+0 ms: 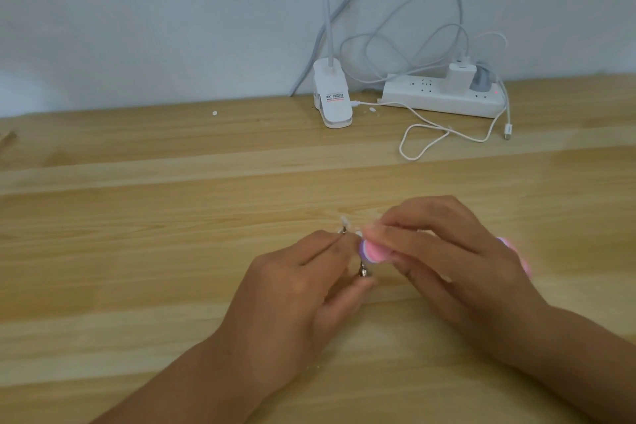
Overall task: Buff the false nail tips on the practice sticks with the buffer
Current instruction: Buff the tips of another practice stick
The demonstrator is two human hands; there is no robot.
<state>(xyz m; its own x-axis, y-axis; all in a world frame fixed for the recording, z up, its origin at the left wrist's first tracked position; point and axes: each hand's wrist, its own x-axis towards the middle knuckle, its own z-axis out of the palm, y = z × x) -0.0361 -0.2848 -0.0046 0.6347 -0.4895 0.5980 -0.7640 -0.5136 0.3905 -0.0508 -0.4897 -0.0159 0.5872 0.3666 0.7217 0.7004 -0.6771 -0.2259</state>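
I see a pale, plank-built wooden table (137, 251) filling most of the view, and I use the white clip-on lamp base (332, 96) at its back edge as my landmark. A flat, light grey-blue wall (137, 10) rises directly behind that lamp base.

Well in front of the lamp base, on the near side of the table, both bare hands meet. The left hand (292, 289) sits nearer and a little to the left of the lamp base's line. Its fingers are curled together and gripping thin practice sticks with small silver metal ends (362, 272). The right hand (447, 262) is nearer and to the right of the lamp base, its fingers bent down and clamped on a pink and purple foam buffer block (480, 253). The buffer's rounded end pokes out just beside the left hand's fingertips. The image is blurred here, so I cannot tell exactly where the buffer touches.

Just right of the lamp base lies a long white power strip (426, 101) carrying a white plug-in charger (460, 77). A thin white cable (423, 144) loops across the table in front and to the right of the lamp base.

A small translucent false nail tip (345, 220) sits on a stick end above the left hand's fingers, straight in front of the lamp base. A tiny white speck (215, 112) lies left of the lamp base.
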